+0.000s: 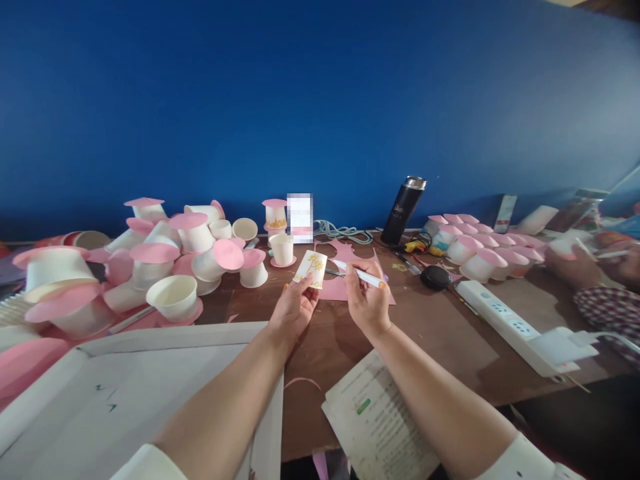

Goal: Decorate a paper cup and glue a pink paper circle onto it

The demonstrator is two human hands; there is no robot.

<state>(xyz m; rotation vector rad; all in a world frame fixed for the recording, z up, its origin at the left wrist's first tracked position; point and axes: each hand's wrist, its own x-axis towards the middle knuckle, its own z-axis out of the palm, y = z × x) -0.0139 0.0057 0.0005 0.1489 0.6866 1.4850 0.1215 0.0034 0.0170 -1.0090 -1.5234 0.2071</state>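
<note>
My left hand grips a white paper cup by its lower part, with gold lines and lettering on the side facing me. A white marker pen with an orange end sits in my right hand, fingers closed round it. Its tip points left toward the cup, and a small gap seems to lie between them. Beneath and behind both hands lies a pink paper sheet with round cut-outs. Just beyond the left hand stands a plain white cup on a pink disc. Behind it, a pink-topped cup carries gold lettering.
Many white cups with pink discs crowd the left, behind a white box lid. Rightward are a black flask, more pink-topped cups and a power strip. An open booklet lies near me. Another person's hands work far right.
</note>
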